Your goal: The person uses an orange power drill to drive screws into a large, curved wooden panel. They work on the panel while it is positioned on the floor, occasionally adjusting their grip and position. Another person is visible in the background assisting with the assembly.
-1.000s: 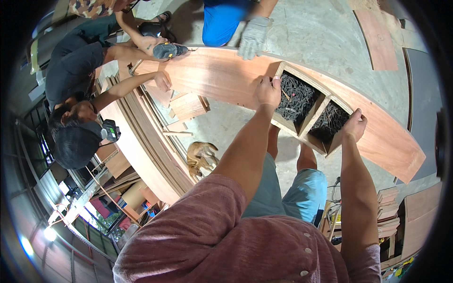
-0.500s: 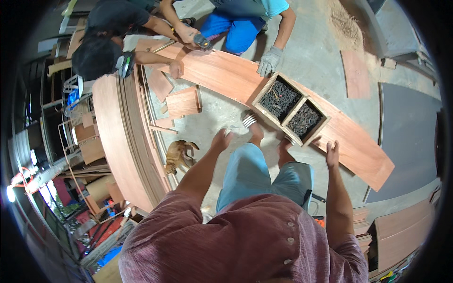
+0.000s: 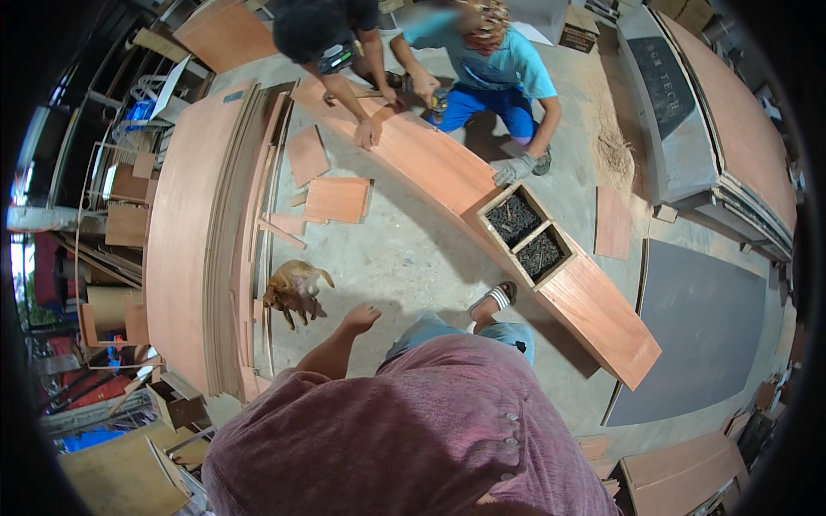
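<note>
My left hand (image 3: 362,319) hangs over the concrete floor with its fingers curled; whatever is in them, if anything, is hidden. My right hand is out of view. Ahead of me a long reddish wooden board (image 3: 460,176) runs diagonally, apart from my hand. A two-compartment wooden box (image 3: 514,248) of dark screws sits on it. At its far end, a person in light blue holds a power drill (image 3: 440,103) to the board and rests a gloved hand (image 3: 514,169) near the box. Another person's bare hand (image 3: 367,133) presses on the board.
A brown dog (image 3: 294,285) stands left of my hand. Beyond it are stacked plywood sheets (image 3: 191,232) and loose wooden pieces (image 3: 336,199). To the right lie a dark grey panel (image 3: 697,322) and a small board (image 3: 613,223). A large grey machine (image 3: 667,103) stands at the far right.
My view has shifted back and turned. My right hand, earlier beside the board near the box, has left the picture. The dog has turned, and the person in light blue shows more fully.
</note>
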Demonstrator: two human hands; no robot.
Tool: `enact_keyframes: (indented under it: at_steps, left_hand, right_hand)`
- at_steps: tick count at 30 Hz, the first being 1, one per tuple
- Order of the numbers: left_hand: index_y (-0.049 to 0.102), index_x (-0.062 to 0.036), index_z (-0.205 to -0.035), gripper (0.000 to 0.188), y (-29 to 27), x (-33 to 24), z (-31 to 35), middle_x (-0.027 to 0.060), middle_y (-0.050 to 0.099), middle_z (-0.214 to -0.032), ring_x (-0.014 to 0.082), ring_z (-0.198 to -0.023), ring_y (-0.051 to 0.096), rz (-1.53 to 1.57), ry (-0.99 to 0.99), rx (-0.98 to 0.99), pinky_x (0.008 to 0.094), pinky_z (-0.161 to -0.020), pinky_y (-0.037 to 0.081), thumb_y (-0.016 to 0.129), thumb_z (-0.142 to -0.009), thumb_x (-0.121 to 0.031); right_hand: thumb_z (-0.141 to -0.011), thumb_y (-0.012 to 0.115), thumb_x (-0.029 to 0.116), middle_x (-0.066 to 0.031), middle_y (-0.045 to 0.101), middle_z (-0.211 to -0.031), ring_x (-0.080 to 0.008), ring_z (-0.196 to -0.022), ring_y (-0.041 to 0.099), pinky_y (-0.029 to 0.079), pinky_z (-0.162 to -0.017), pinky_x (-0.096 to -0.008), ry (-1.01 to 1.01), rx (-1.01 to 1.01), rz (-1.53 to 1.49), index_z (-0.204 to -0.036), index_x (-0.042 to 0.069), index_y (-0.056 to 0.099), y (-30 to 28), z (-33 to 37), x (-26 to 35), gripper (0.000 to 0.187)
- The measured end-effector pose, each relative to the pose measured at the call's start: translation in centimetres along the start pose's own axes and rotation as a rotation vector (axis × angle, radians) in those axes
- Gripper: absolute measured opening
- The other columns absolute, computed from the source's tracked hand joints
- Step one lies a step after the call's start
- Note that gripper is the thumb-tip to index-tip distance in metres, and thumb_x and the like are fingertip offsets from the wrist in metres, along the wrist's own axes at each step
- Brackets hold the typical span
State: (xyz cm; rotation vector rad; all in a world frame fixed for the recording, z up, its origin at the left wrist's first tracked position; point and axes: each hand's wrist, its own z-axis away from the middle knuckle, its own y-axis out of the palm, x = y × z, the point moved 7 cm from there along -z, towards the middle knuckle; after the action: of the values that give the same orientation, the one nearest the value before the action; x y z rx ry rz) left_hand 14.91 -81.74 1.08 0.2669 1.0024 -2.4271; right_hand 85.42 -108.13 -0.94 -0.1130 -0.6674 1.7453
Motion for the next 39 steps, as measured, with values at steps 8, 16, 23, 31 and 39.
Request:
enact_keyframes:
  at_steps: [8,16,23,31,39]
  left_hand:
    - [0.062,0.0033,-0.131,0.061,-6.2,1.9,4.0,0.0277,0.065,-0.129,0.0428,-0.123,0.061,0.516,-0.029,-0.236,0.0433,-0.104,0.047,0.061,-0.095,-0.046]
    - [0.067,0.0090,-0.119,0.070,4.2,27.5,14.4,0.0319,0.066,-0.123,0.0447,-0.123,0.060,0.077,-0.319,-0.141,0.0474,-0.103,0.048,0.057,-0.094,-0.055]
    - [0.069,0.0088,-0.117,0.063,6.0,28.9,17.0,0.0338,0.067,-0.119,0.0482,-0.116,0.063,0.013,-0.331,0.105,0.0502,-0.099,0.048,0.055,-0.099,-0.050]
    - [0.067,0.0027,-0.091,0.050,2.2,17.9,9.5,0.0123,0.062,-0.071,0.0286,-0.065,0.059,0.041,0.103,-0.083,0.0437,-0.064,0.048,0.049,-0.102,-0.043]
    - [0.070,0.0070,-0.112,0.048,2.4,1.7,5.6,0.0267,0.070,-0.113,0.0366,-0.110,0.065,0.031,0.129,-0.063,0.0439,-0.096,0.048,0.057,-0.098,-0.037]
  right_hand:
    - [-0.095,0.064,0.045,-0.0171,0.068,-0.094,-0.0272,-0.073,0.066,0.055,-0.064,-0.0420,-0.241,-0.056,-0.115,-0.132,-0.006,0.056,7.0,5.8,4.4,0.063]
    - [-0.095,0.065,0.042,-0.0139,0.066,-0.089,-0.0236,-0.071,0.064,0.054,-0.063,-0.0395,-0.376,-0.162,-0.170,-0.134,-0.006,0.055,9.0,10.5,-3.3,0.063]
    - [-0.094,0.066,0.035,-0.0199,0.071,-0.110,-0.0208,-0.096,0.068,0.055,-0.080,-0.0325,-0.241,-0.278,-0.177,-0.135,-0.007,0.058,8.8,13.0,-8.3,0.059]
    - [-0.093,0.069,0.037,-0.0266,0.065,-0.131,-0.0345,-0.121,0.063,0.050,-0.101,-0.0395,-0.093,-0.287,-0.295,-0.140,-0.003,0.055,11.0,21.7,-10.0,0.064]
    - [-0.088,0.067,0.041,-0.0263,0.067,-0.129,-0.0345,-0.118,0.066,0.049,-0.102,-0.0403,0.315,-0.176,-0.709,-0.132,-0.006,0.061,17.1,23.4,-32.6,0.064]
